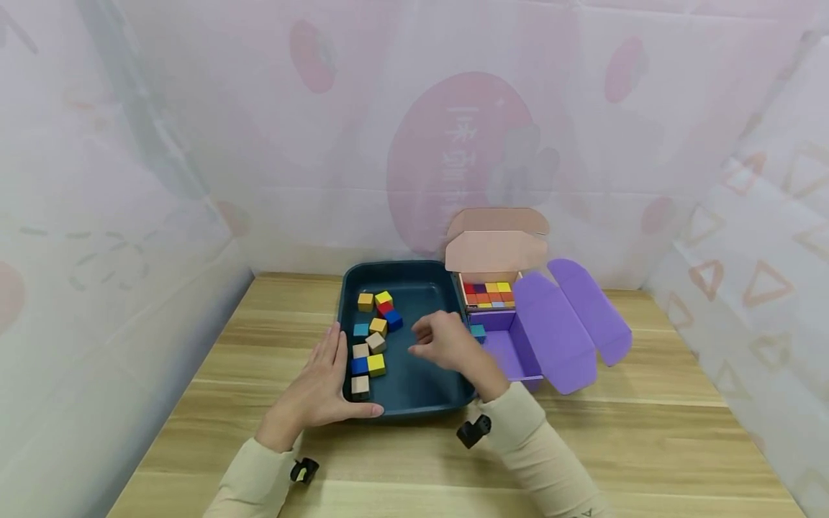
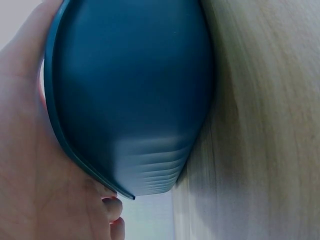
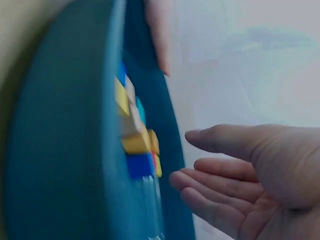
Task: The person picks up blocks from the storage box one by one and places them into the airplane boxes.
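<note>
My left hand (image 1: 317,385) rests on the near left corner of a dark teal tray (image 1: 421,381). Its fingers lie straight along the left rim, and the thumb is on the front rim. Several wooden cubes, among them a blue cube (image 1: 393,319), a yellow cube (image 1: 376,365) and a plain wood cube (image 1: 360,388), lie in the tray's left half. Over the tray's right part hovers my right hand (image 1: 447,342). In the right wrist view its thumb and loosely bent fingers (image 3: 220,187) stand apart, holding nothing.
Right of the tray stands an open purple box (image 1: 508,352) with a teal cube (image 1: 478,332) at its left side; its lid spreads right. Behind it, an open peach box (image 1: 495,252) holds several coloured cubes. Fabric walls enclose the wooden table (image 1: 648,432).
</note>
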Demonstrator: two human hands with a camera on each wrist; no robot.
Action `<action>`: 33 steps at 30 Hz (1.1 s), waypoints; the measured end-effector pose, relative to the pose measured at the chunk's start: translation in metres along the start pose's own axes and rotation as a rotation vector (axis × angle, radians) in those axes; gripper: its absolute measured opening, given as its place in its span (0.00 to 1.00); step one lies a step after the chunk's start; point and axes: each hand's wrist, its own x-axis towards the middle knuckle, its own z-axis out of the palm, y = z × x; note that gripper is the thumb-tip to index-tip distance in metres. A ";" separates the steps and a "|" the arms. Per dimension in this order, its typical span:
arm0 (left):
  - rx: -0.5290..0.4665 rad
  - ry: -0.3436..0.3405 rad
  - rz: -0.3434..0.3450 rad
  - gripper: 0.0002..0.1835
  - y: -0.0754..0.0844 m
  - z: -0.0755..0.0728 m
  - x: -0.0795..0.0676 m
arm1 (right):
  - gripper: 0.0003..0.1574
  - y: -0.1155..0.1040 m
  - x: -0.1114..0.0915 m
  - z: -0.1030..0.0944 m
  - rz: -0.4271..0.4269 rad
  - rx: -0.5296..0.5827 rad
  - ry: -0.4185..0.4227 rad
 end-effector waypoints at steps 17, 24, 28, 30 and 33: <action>0.005 0.008 0.016 0.82 0.001 0.001 0.000 | 0.23 -0.009 0.025 0.074 0.022 -0.054 -0.058; 0.005 0.009 0.021 0.81 0.000 0.001 -0.001 | 0.22 -0.008 0.026 0.075 -0.011 -0.060 -0.051; 0.003 0.005 0.015 0.82 0.001 0.001 -0.001 | 0.19 -0.007 0.023 0.070 -0.019 -0.063 -0.040; 0.004 0.001 0.010 0.82 0.002 0.001 0.000 | 0.18 -0.005 0.021 0.065 -0.018 -0.049 -0.037; -0.001 -0.004 -0.001 0.82 0.002 0.001 0.000 | 0.16 -0.003 0.017 0.053 -0.015 -0.016 -0.033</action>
